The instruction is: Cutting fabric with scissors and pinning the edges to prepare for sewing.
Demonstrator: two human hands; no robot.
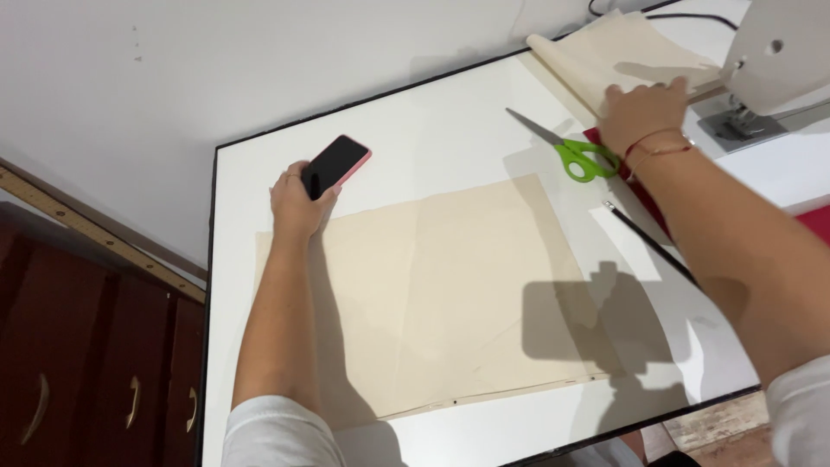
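Phone [336,164] is lying gripped in the left hand [296,206], far-left; the right hand [641,112] is pressing flat, unclenched, on folded cloth [618,54], far-right.

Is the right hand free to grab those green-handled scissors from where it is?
Probably yes. The right hand rests on the folded cream cloth, and the scissors lie right beside it on the white table, uncovered, handles toward the wrist. Nothing lies between them; the hand seems to hold nothing.
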